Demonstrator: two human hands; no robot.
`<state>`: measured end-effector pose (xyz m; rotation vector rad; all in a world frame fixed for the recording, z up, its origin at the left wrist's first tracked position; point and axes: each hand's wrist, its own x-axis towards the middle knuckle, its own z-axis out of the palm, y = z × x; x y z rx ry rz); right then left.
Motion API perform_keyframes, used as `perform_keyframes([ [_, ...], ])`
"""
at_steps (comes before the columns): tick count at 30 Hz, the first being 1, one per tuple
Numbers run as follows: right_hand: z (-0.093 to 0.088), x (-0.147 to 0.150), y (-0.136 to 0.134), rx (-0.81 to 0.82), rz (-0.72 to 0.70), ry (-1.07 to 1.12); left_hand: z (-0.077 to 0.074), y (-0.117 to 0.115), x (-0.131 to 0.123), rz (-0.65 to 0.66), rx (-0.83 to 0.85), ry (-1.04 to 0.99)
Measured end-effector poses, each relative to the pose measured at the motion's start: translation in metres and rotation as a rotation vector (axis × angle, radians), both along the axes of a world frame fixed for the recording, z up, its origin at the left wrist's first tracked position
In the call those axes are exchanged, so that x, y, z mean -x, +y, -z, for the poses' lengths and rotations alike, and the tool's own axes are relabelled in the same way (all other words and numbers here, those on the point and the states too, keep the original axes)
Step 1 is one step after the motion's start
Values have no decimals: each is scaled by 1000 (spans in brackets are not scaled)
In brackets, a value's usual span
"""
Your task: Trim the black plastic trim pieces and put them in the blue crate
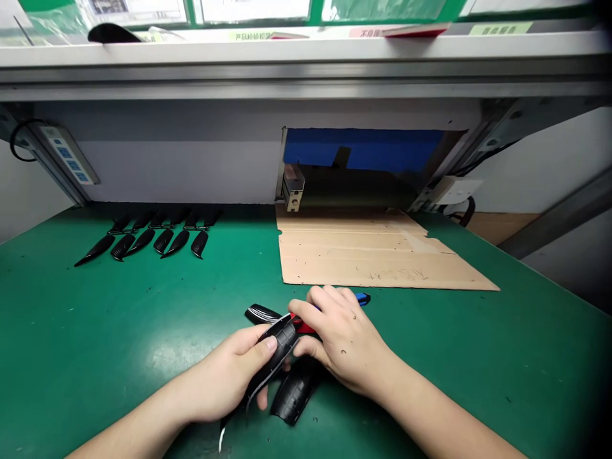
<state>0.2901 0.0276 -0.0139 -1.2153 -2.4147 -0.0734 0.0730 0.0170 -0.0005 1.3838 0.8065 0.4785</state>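
Observation:
My left hand point(229, 370) is closed around a curved black plastic shell point(282, 341), thumb on its ribbed inner face. A thin pale strip runs along the shell's edge and dangles below. My right hand point(339, 335) is closed at the shell's upper end, over a hand tool point(304, 326) with red and blue parts. Fingers cover most of the tool, so its exact kind is hidden. Under my hands, a second black shell point(295, 396) lies on the bench. Behind the held shell sits a black piece with white stripes point(262, 313), partly covered.
Several black blade-shaped parts point(178, 243) lie in a row at the back left of the green bench point(119, 344). A flat cardboard sheet point(354, 255) lies before an opening in the back panel. A metal-edged shelf point(306, 70) crosses above; a power strip point(69, 155) is at left.

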Motion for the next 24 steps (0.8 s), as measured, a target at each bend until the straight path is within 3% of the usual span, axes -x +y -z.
perform_keyframes([
  [16,7,1,6,-183,-54,-62,-11,-5,6,38,-215,259],
  [24,16,4,9,-132,-95,-39,-12,-4,6,31,-330,388],
])
